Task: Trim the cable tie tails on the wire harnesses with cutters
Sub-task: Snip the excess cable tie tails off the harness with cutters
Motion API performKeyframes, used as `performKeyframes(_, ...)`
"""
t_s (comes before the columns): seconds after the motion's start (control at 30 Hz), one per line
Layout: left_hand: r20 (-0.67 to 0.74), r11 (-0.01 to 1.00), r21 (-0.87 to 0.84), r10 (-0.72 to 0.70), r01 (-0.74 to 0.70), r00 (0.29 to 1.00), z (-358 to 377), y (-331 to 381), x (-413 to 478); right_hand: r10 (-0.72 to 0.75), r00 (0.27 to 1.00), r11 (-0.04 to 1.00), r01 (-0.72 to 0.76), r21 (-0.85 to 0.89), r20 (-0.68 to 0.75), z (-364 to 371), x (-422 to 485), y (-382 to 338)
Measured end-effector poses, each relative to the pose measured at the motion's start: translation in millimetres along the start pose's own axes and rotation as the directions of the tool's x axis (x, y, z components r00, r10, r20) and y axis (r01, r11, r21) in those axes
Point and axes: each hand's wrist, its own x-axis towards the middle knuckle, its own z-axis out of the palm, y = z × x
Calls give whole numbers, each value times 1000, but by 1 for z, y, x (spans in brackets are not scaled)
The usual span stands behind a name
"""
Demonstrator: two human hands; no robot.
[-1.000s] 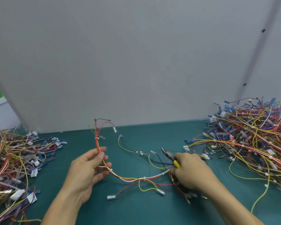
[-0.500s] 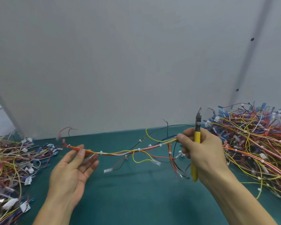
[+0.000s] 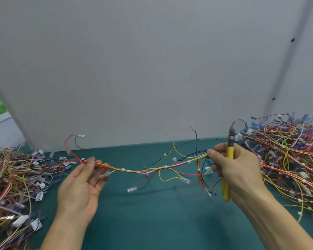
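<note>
Close by, the left hand lies palm up with its fingers almost straight, and one end of the wire harness rests across its fingertips. The harness runs side to side, left to right, hanging a bit low in the middle above the green table. The right hand pinches the other end with thumb and finger and also grips the cutters, which stand up, tip up, yellow handles down. Farther out sit a left pile of wires, a right pile of wires and a grey wall.
</note>
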Motion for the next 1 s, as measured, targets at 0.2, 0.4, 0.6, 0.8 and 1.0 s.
performKeyframes(0.2,45,991,124,40,-45,998,6,-4,-6,-27,1000,1000,28,-13,11,-2,1,1)
performKeyframes(0.4,41,982,179,59,-66,997,7,-8,-7,-17,1000,1000,17,13,23,0,-1,2)
performKeyframes(0.6,16,982,187,24,-27,1000,6,-12,-6,-20,1000,999,19,44,18,0,-2,1)
performKeyframes(0.8,-1,983,184,1,-1,1000,5,-12,-5,-13,1000,998,14,62,-16,-1,-1,-1)
performKeyframes(1.0,6,983,186,-10,8,1000,5,-13,-4,-3,1000,998,5,64,-25,-2,0,-3)
